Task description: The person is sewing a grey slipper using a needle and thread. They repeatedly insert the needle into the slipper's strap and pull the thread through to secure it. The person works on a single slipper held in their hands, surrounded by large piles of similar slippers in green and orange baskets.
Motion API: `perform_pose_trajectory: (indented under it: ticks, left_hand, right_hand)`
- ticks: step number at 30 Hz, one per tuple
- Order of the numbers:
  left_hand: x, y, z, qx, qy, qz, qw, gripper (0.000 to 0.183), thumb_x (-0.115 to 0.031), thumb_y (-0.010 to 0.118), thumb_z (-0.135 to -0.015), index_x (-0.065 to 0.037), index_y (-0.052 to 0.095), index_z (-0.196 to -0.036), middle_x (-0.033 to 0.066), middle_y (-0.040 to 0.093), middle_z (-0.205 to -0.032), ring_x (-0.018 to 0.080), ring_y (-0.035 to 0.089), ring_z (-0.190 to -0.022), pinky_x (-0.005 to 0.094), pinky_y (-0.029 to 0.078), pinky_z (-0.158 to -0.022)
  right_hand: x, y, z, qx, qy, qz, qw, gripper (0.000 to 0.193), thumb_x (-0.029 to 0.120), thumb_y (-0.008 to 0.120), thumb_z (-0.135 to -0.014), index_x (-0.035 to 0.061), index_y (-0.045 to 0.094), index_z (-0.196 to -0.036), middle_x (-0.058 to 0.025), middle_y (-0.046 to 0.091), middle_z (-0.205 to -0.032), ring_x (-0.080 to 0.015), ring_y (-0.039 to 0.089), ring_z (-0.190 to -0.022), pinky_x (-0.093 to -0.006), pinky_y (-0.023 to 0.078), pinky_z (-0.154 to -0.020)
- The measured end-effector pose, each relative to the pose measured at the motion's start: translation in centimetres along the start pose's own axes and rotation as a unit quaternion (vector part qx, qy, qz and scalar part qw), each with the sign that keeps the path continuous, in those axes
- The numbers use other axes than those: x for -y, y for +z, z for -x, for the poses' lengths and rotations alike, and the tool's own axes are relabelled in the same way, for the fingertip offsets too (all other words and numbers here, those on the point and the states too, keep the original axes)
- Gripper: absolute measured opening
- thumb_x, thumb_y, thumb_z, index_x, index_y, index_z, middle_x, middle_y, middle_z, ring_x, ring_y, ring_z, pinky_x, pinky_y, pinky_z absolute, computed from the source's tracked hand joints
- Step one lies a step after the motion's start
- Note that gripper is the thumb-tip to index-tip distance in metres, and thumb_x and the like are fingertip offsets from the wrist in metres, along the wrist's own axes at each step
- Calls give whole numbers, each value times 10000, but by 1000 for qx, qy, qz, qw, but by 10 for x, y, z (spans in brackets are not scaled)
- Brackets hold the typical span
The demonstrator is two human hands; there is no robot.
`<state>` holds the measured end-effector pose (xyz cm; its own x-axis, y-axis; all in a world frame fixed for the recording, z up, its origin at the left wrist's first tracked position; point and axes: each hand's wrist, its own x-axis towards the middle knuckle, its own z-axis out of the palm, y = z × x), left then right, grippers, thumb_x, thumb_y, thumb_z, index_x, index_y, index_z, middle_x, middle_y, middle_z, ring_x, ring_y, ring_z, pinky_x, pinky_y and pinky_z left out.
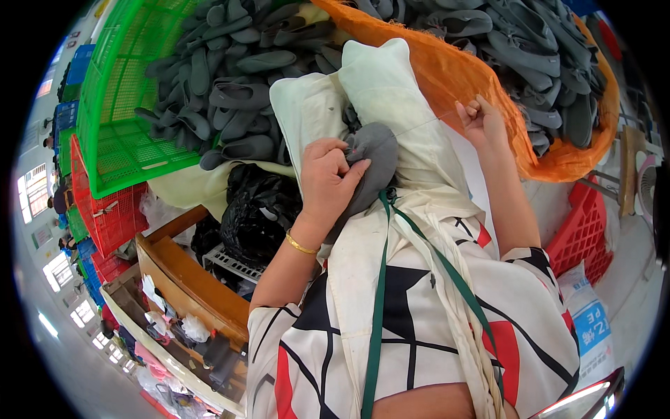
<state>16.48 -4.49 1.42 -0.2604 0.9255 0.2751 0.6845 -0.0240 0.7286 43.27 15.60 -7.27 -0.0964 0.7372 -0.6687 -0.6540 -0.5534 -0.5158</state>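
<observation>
The orange sack (447, 63), at far right, was the biggest thing in the scene, holding a large heap of grey shoes (520, 52). The green crate (118, 167), at far left, held a second heap of much the same kind. Which heap was finished and which was waiting could not be told, as no difference in the shoes was plain; either way, plenty lay in both. Nearer, the cream apron (419, 230) covered the lap between them. One shoe (377, 164) was there, above the near end of the thighs, and it alone was being worked on. The left hand (333, 174) gripped its left side, thumb on top. The right hand (481, 124) was raised to the right, apart from the shoe, its fingers drawn in and seemingly pinching a fine thread (419, 126) that ran taut to the shoe. With that thread uncut, this shoe looked partly sewn at most; how many stitches were in or left did not show.
</observation>
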Motion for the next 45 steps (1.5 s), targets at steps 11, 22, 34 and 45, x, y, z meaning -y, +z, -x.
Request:
perform_pose_trajectory:
  ticks: [11, 22, 34, 45]
  left_hand:
    - [16, 20, 4, 13, -267, 198, 943, 330, -46, 737, -785, -20, 529, -1040, 31, 604, -810, 99, 579, -775, 252, 472, -714]
    - [12, 7, -3, 49, -234, 201, 950, 234, -125, 725, -888, -12, 620, -1064, 20, 653, -882, 89, 583, -806, 228, 466, -708]
    - [-35, 7, 8, 118, -405, 305, 853, 265, -258, 702, -927, 4, 711, -897, 61, 686, -742, 75, 566, -537, 225, 425, -496]
    - [-28, -8, 23, 134, -219, 55, 965, 146, -174, 627, -970, -31, 628, -941, 28, 658, -687, 109, 604, -574, 225, 459, -529]
  right_hand:
    - [72, -47, -22, 20, -133, 24, 991, 111, 59, 569, -972, 41, 517, -875, -34, 523, -743, -129, 510, -614, -390, 606, -818]
    - [-27, 56, 86, 362, -374, 674, 524, 104, 94, 666, -879, 58, 645, -975, -82, 586, -903, -236, 613, -859, -351, 510, -744]
    - [-57, 48, 134, 501, -463, 539, 494, 124, 171, 712, -848, 88, 646, -910, -106, 537, -750, -323, 556, -682, -410, 440, -586]
    - [-68, 80, 114, 424, -426, 660, 449, 128, 79, 663, -792, 112, 648, -915, -80, 578, -820, -280, 619, -759, -362, 492, -624]
